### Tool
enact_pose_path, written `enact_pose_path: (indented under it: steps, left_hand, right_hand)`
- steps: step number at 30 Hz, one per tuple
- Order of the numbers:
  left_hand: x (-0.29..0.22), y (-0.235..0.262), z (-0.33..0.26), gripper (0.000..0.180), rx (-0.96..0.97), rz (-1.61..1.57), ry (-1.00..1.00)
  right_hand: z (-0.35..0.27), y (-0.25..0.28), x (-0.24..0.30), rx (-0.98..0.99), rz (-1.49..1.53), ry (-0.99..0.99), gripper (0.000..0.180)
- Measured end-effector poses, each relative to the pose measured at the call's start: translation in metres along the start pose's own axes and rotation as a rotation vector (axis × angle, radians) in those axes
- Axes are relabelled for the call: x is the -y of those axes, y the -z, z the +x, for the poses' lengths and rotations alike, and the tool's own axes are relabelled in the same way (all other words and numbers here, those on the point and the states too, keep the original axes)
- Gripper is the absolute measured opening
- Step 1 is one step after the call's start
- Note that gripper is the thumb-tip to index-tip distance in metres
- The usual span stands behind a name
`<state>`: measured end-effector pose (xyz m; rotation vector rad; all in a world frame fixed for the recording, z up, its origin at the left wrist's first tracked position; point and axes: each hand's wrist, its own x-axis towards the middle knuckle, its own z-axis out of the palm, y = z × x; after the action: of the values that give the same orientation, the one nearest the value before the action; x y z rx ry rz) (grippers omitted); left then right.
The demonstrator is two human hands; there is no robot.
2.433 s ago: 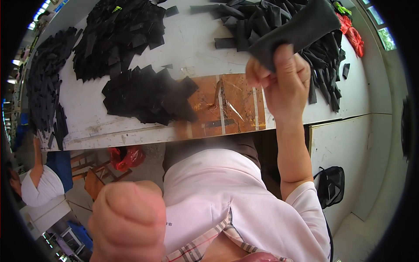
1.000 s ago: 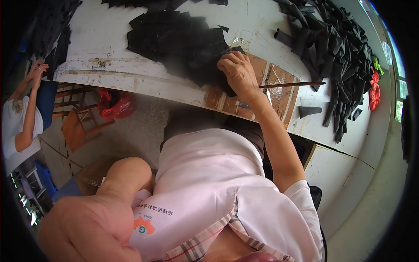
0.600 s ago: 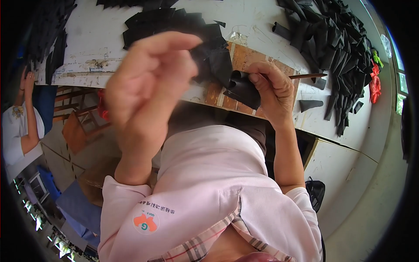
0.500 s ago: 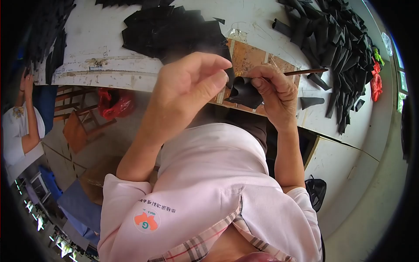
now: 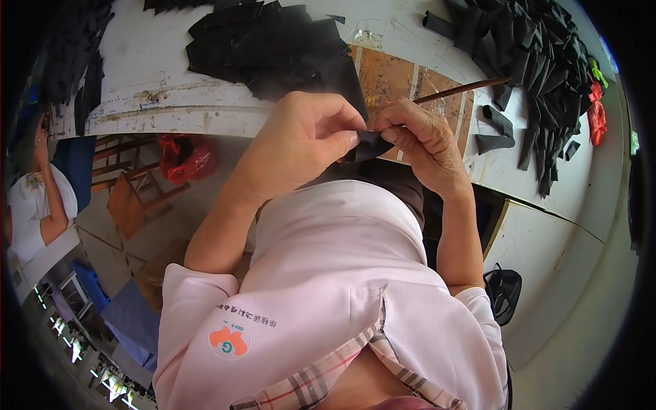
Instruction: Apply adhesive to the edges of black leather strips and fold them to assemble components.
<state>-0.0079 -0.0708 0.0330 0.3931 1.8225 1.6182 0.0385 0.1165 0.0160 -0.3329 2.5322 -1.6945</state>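
Between my two hands is a small black piece of flexible material [image 5: 367,146], curled over at its upper edge. My left hand [image 5: 304,140] pinches its left side between thumb and fingers. At the other side, my right hand [image 5: 429,143] grips it with thumb and forefinger. A thin dark-brown stick [image 5: 471,87] juts out to the right from behind my right hand; the end nearest the hand is hidden. Just beyond my hands lies a worn brown board [image 5: 386,72] on the white table [image 5: 184,109]. A stack of flat black pieces [image 5: 273,51] lies beyond my left hand.
A large heap of black pieces [image 5: 529,68] covers the table's right side, with loose ones [image 5: 495,140] nearer me. Red plastic bags [image 5: 183,157] sit by a wooden stool [image 5: 130,205] at left. Another person [image 5: 44,195] is at the far left.
My left hand has come right and closed on the black piece, which it was apart from before. The stick now slants upward, and the black piece has shifted slightly left.
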Motion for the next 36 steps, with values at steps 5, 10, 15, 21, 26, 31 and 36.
enact_pose_path:
  steps: [5, 10, 15, 21, 26, 31, 36]
  left_hand:
    - [0.0, 0.003, 0.004, 0.006, 0.064, 0.048, 0.047]
    - [0.007, -0.004, 0.009, 0.007, -0.021, -0.126, 0.1]
    - [0.01, -0.031, 0.008, 0.009, -0.131, -0.295, -0.042]
    - [0.037, -0.06, 0.016, 0.004, -0.626, 0.435, -0.492]
    - [0.018, -0.053, 0.029, 0.014, -0.362, -0.449, -0.003]
    - [0.011, -0.052, 0.027, 0.023, -0.108, -0.557, 0.051]
    - [0.028, -0.064, 0.04, 0.017, -0.538, 0.205, -0.307]
  right_hand:
    - [0.001, 0.0, -0.002, 0.002, -0.086, 0.064, 0.01]
    - [-0.002, -0.01, 0.005, -0.481, -0.641, 0.281, 0.023]
    - [-0.017, -0.019, 0.015, -0.404, 0.064, -0.027, 0.016]
    - [-0.017, -0.023, 0.004, -0.52, -0.473, 0.104, 0.012]
    - [-0.017, -0.028, -0.024, -0.717, -0.43, 0.015, 0.01]
    - [-0.025, -0.01, -0.027, -0.44, 0.582, -0.183, 0.007]
    - [-0.023, -0.013, -0.018, -0.231, 1.275, -0.408, 0.016]
